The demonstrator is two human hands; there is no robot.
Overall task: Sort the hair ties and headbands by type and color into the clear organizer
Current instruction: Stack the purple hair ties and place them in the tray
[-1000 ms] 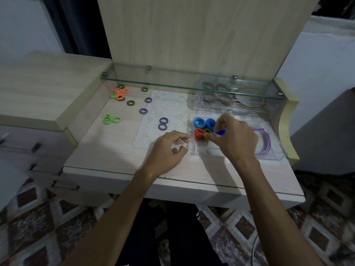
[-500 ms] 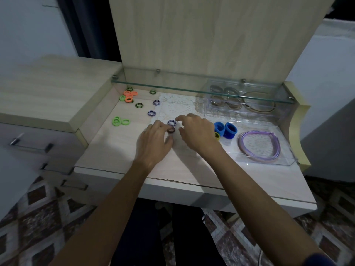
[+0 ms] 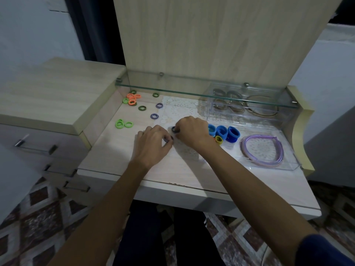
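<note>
My right hand [image 3: 191,129] pinches a purple-and-black hair tie [image 3: 174,129] on the lace mat [image 3: 180,106]. Just left of it, my left hand [image 3: 151,144] pinches a second purple-and-black tie [image 3: 168,139]. The clear organizer [image 3: 276,164] lies at the right and holds thick blue ties [image 3: 222,132], a small yellow tie [image 3: 218,139] and a purple headband [image 3: 263,149]. Loose on the tabletop are two more purple ties [image 3: 154,116], green-and-black ties [image 3: 142,108], light green ties [image 3: 123,124] and orange ties [image 3: 132,98].
A glass shelf [image 3: 192,88] runs across above the back of the tabletop, with its reflections of the organizer behind. A wooden panel [image 3: 211,39] rises at the back. A drawer cabinet [image 3: 48,93] stands higher at the left. The table's front edge [image 3: 192,186] is near me.
My right hand left the organizer and came left to the mat. Both hands closed on the two purple-and-black ties that lay there. The view has shifted, so the scene sits further right.
</note>
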